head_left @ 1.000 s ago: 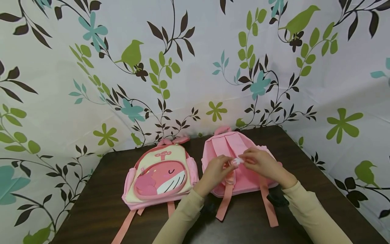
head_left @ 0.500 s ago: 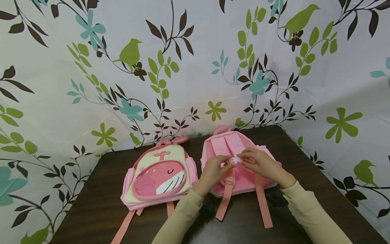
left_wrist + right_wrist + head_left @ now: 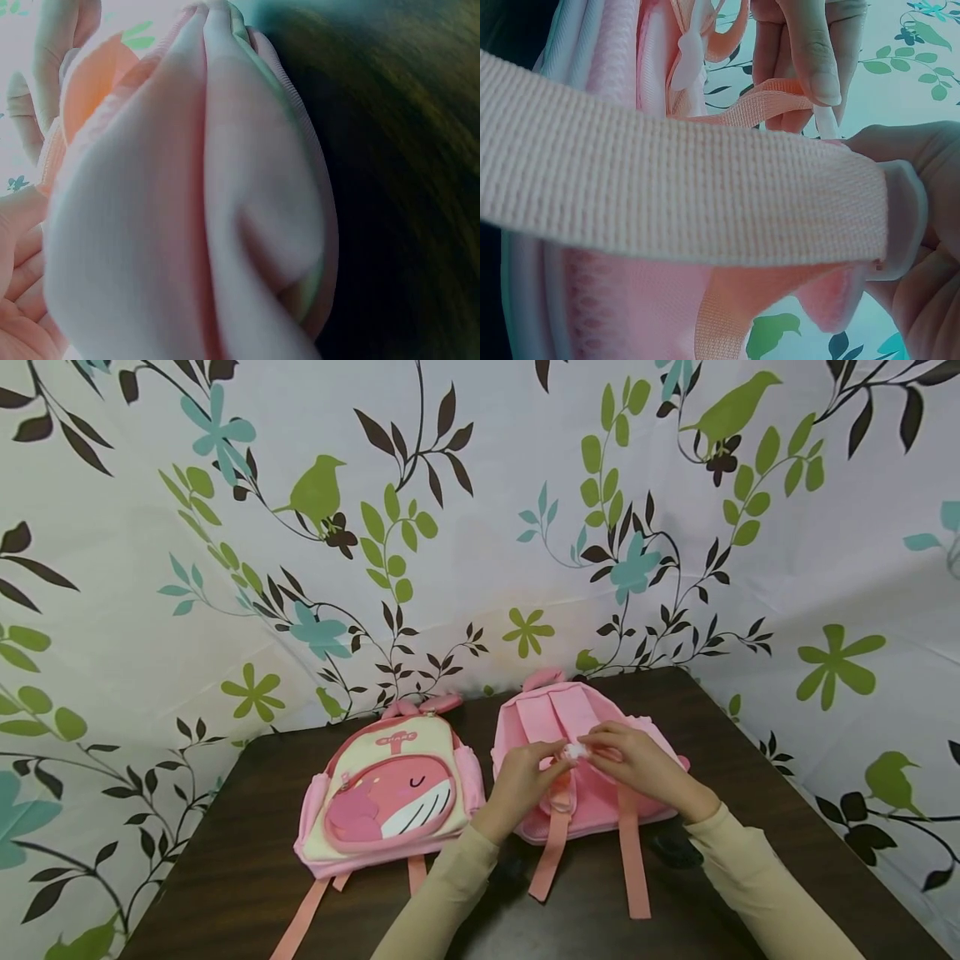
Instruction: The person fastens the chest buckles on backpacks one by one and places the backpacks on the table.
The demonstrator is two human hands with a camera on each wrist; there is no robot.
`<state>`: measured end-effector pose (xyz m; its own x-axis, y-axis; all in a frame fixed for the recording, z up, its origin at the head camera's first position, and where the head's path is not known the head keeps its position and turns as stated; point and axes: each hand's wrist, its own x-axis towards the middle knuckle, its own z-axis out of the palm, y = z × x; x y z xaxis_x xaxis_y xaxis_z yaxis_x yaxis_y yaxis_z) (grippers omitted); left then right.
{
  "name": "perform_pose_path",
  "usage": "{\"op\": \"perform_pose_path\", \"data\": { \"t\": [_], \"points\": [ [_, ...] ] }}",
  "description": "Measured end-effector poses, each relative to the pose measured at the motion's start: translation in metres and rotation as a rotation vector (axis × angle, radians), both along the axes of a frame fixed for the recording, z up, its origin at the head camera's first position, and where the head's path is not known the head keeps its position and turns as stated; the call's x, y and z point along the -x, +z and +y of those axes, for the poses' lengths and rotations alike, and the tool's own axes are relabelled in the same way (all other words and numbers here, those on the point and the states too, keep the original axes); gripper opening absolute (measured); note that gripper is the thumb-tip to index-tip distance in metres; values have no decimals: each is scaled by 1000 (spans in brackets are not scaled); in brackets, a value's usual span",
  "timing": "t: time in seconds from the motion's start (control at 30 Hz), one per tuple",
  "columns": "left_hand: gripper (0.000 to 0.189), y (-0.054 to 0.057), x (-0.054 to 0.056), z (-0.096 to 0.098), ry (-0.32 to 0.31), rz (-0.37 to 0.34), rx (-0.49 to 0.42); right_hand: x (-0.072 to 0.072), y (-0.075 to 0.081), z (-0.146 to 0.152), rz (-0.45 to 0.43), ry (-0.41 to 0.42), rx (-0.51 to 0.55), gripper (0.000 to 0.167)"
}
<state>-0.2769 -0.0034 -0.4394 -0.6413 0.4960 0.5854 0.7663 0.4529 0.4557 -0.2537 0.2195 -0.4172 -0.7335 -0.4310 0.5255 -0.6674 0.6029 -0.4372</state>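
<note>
Over the back of the right-hand pink backpack [image 3: 510, 727], both hands meet at a small white plastic buckle [image 3: 575, 750]. My left hand [image 3: 521, 785] pinches one buckle piece [image 3: 826, 121], threaded with a narrow peach strap [image 3: 757, 101]. In the right wrist view, my right hand [image 3: 937, 217] grips another white buckle piece [image 3: 905, 217] at the end of a wide peach strap [image 3: 682, 187]. Whether the pieces are joined is hidden by the fingers. Pink fabric [image 3: 135, 225] of the bag fills much of the left wrist view, with the left hand at its edge.
A second backpack [image 3: 390, 785], cream and pink with a whale face, lies to the left on the dark wooden table [image 3: 240, 827]. Peach strap ends [image 3: 633, 868] hang toward the front. A patterned cloth [image 3: 480, 527] with birds and leaves stands behind.
Both hands have shifted slightly left with the buckle. The loose end of the right strap has swung left. The backpacks appear a little further left in the view.
</note>
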Motion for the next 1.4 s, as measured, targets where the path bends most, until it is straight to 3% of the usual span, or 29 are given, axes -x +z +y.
{"op": "perform_pose_path", "data": {
  "t": [0.17,0.4,1.03,1.4],
  "points": [
    [36,-1,1,-2,-11,20,20,0,0,-1,25,6,0,30],
    [38,-2,0,-2,-17,-3,18,-2,0,-2,-12,0,14,29],
    [35,-4,-1,0,-31,82,20,-1,-2,-1,-64,8,17,27],
    [36,-5,-3,3,-21,-20,48,0,-3,2,-84,0,4,27]
  ]
}}
